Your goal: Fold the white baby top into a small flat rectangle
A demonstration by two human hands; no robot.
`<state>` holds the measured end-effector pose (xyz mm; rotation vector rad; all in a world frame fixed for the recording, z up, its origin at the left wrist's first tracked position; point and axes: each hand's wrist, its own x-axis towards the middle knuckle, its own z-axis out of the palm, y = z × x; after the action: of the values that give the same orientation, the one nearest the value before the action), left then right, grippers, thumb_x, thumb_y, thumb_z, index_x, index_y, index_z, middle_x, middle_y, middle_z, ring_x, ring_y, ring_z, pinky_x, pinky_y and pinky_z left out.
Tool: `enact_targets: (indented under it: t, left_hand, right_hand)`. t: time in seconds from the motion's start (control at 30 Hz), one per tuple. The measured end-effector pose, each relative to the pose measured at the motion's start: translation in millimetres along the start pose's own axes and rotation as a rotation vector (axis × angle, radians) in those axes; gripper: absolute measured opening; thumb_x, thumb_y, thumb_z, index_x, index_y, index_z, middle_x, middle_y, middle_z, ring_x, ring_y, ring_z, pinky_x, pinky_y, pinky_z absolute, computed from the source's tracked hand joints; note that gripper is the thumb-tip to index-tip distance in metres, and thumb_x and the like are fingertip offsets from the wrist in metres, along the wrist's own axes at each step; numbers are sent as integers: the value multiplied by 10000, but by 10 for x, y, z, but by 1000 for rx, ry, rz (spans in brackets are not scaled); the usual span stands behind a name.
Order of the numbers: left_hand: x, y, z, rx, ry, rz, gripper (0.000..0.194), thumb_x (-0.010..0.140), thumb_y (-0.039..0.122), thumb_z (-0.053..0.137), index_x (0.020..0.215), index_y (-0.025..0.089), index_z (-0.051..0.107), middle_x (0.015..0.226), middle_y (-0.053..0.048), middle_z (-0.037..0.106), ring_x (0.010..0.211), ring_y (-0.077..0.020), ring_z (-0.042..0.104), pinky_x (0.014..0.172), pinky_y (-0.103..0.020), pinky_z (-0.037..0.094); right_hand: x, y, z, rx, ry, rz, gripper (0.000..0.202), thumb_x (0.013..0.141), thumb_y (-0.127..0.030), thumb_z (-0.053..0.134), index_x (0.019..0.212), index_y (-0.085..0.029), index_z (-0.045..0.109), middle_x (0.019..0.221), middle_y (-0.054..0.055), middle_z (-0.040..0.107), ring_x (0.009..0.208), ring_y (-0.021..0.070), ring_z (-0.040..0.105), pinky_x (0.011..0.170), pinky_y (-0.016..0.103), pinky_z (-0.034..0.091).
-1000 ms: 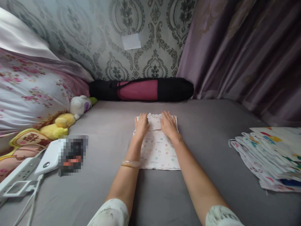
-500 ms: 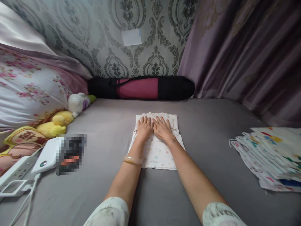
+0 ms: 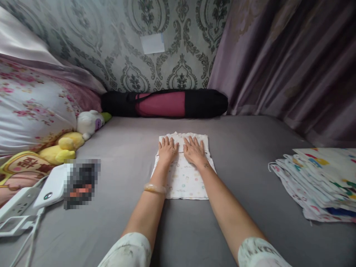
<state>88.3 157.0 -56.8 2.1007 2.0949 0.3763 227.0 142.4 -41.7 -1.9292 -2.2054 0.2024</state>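
Observation:
A white cloth with small pastel prints (image 3: 187, 181) lies flat on the grey bedsheet (image 3: 128, 155), its far part folded over toward me. My left hand (image 3: 167, 150) rests palm down on the left of that folded part, fingers spread. On the right of the fold, my right hand (image 3: 194, 151) also presses flat with its fingers apart. A gap of cloth shows between the two hands. Neither hand grips anything. A pale bangle (image 3: 154, 188) circles my left wrist.
At right lies a stack of folded printed cloths (image 3: 319, 181). A black and pink rolled bag (image 3: 161, 104) lies along the wall. Plush toys (image 3: 62, 146), a floral pillow (image 3: 33, 107), a power bank (image 3: 51, 187), a power strip (image 3: 18, 204) and cables are at left.
My hands have moved apart sideways over the folded part of the cloth, widening the gap between them. The view has shifted slightly.

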Motion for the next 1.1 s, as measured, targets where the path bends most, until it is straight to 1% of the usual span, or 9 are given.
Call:
enact_targets:
  t: [0.1,0.2,0.43,0.53,0.6,0.67,0.8,0.93,1.1]
  left_hand:
    - [-12,5,-38,8,47,0,629,976,462,261,1478,100,374,1572,-191,289,1474,-326,205,1191,-507,123]
    - [-26,4,-78,29,102,-25,620,979,443,257,1482,98,367,1563,-185,313,1474,-317,210,1199,-508,77]
    - [-36,6,-126,8,-7,-65,652,971,449,260,1488,63,346,1565,-202,293,1474,-331,203,1192,-508,121]
    - [-40,-5,-154,-3,44,-86,646,976,429,229,1487,52,346,1566,-198,294,1477,-315,201,1201,-497,83]
    - [-35,-30,-160,-4,78,-104,646,977,418,212,1485,43,350,1567,-195,293,1478,-311,199,1205,-496,65]
    - [-24,-60,-151,-9,52,-121,661,972,428,216,1485,32,346,1570,-197,282,1474,-323,207,1203,-507,85]
    - [-3,-101,-117,-13,-8,-151,682,963,453,223,1498,44,325,1582,-195,251,1470,-331,216,1195,-524,110]
    - [-11,-85,-145,-18,-9,-161,660,965,456,225,1496,83,343,1584,-182,257,1471,-320,221,1191,-534,118]
    - [-44,36,-233,62,107,-116,639,981,405,213,1463,18,375,1549,-192,336,1469,-310,224,1199,-522,94]
  right_hand:
    - [4,15,-33,24,-14,8,547,1005,-350,230,1526,-210,323,1604,68,251,1471,288,177,1169,539,72]
    - [16,53,-38,25,30,52,561,1008,-354,222,1539,-185,285,1608,85,233,1476,285,160,1170,531,66]
    - [52,103,38,13,20,91,564,997,-335,251,1513,-126,341,1605,108,234,1472,300,162,1170,502,105]
    - [54,148,6,36,65,107,566,997,-337,248,1512,-121,339,1598,121,251,1469,296,174,1171,502,99]
    - [56,202,-15,42,123,163,575,997,-341,248,1508,-93,334,1594,147,250,1470,299,169,1172,501,86]
    - [60,260,-14,49,144,234,592,993,-337,256,1498,-37,327,1585,187,251,1468,306,170,1171,494,101]
    - [70,335,28,60,112,282,622,984,-334,275,1482,38,308,1575,229,244,1461,315,185,1164,457,160]
    - [76,351,-5,65,68,285,622,991,-346,268,1498,13,287,1590,212,214,1471,302,163,1169,433,147]
    - [149,246,-173,8,-53,334,608,1008,-383,196,1519,-67,289,1610,165,185,1476,304,143,1175,497,93]
